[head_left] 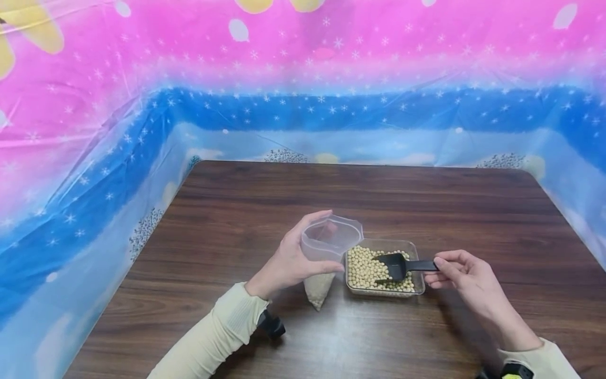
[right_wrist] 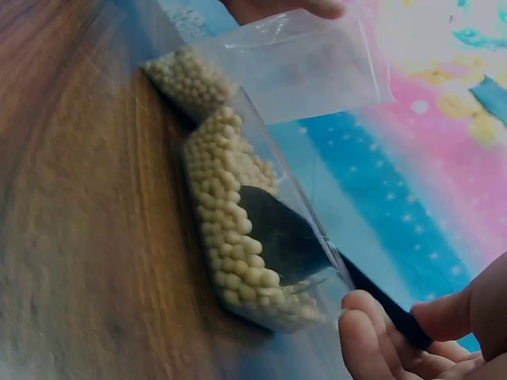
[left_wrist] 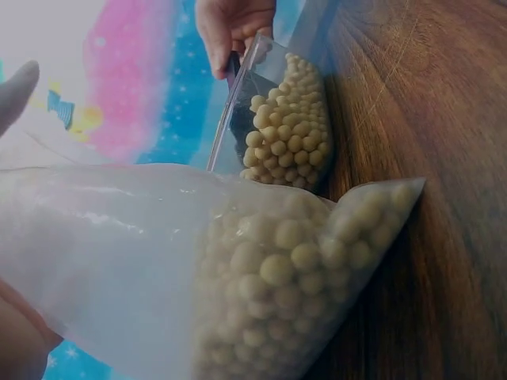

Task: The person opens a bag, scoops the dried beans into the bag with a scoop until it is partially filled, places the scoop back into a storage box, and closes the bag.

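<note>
Head view, your left hand [head_left: 286, 260] holding clear bag [head_left: 318, 289] round its mouth, thumb and fingers apart, your right hand [head_left: 475, 284] pinching black scoop [head_left: 399, 267] by its handle, blade among pale beans [head_left: 365, 269] in clear box [head_left: 388, 293] beside the bag

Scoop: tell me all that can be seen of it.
The scoop is black, plastic-looking, with a broad blade and a slim, straight handle. The blade lies in the clear box, its front edge among the beans and facing the bag; the handle reaches over the rim to the right hand, which pinches its end. Whether the handle touches the rim is unclear.
</note>
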Demonstrator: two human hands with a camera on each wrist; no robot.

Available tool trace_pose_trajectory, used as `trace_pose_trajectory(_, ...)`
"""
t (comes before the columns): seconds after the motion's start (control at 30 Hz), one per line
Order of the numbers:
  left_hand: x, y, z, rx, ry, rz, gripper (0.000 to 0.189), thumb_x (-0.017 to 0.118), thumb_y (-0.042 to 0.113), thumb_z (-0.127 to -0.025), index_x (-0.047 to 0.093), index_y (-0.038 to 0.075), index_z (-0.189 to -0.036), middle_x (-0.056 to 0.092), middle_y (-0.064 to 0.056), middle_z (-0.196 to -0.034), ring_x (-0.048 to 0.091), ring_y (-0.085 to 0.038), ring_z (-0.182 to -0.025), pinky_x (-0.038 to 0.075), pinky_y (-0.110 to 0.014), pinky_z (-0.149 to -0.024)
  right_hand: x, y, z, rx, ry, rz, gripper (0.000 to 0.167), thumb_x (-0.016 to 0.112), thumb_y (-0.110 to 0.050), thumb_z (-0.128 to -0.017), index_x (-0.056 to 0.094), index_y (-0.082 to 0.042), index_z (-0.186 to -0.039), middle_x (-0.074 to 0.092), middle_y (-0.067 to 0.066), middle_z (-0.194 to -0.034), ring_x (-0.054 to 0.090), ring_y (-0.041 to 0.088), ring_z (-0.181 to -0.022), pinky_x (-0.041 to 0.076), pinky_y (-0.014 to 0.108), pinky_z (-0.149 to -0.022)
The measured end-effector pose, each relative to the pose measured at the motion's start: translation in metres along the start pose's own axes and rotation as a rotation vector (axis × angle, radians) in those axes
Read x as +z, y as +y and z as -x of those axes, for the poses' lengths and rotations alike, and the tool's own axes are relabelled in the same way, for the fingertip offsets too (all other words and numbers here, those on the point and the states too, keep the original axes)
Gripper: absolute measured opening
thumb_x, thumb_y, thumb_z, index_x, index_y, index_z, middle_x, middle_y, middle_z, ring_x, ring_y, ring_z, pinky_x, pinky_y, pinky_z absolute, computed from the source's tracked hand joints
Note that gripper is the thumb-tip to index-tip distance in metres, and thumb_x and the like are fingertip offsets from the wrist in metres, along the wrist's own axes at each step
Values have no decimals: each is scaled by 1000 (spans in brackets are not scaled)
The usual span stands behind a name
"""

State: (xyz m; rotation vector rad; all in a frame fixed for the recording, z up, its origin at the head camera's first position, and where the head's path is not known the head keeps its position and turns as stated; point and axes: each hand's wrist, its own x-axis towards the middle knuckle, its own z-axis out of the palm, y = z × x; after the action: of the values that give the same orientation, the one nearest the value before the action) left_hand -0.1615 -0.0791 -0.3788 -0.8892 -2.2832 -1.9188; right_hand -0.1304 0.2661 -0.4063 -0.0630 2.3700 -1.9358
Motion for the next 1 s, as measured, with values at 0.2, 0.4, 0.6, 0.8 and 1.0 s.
trace_pose_trajectory(0.2, 1, 20, 1, 43, 22, -26, 83, 85, -6, -67, 44, 2, -139, 60, -20, -121, 60, -36, -107, 56, -35, -84, -1, 8, -1, 31, -21, -137, 37, 56, -15, -100, 42, 16, -115, 71, 16, -88, 71, 19, -76, 59, 33, -70)
trace_pose_trajectory(0.4, 1, 31, 2, 48, 27, -31, 79, 84, -7, -68, 45, -1, -136, 60, -23, -120, 60, -37, -108, 54, -35, -87, -10, 11, -2, 130, -50, -230, 38, 56, -17, -100, 41, 13, -119, 71, 12, -90, 71, 18, -80, 58, 32, -74)
trace_pose_trajectory(0.6, 1, 30, 3, 62, 33, -24, 77, 83, -8, -69, 45, -3, -135, 60, -24, -119, 60, -38, -107, 55, -35, -85, -17, 12, -4, 145, -87, -348, 31, 57, -17, -99, 43, 5, -116, 71, 11, -92, 70, 17, -83, 57, 29, -76)
trace_pose_trajectory(0.8, 0, 30, 4, 73, 30, -18, 78, 83, -8, -69, 44, -5, -136, 59, -25, -121, 59, -39, -108, 55, -36, -86, -23, -4, -3, 81, -90, -483, 21, 57, -15, -99, 50, 0, -112, 70, 11, -94, 70, 18, -86, 57, 29, -77)
trace_pose_trajectory(1.0, 0, 30, 4, 48, 21, -22, 78, 83, -6, -70, 43, -3, -137, 59, -24, -123, 60, -38, -109, 55, -35, -86, -23, -31, -4, -33, -84, -589, 16, 55, -9, -99, 54, -1, -112, 70, 14, -95, 70, 21, -86, 58, 31, -76)
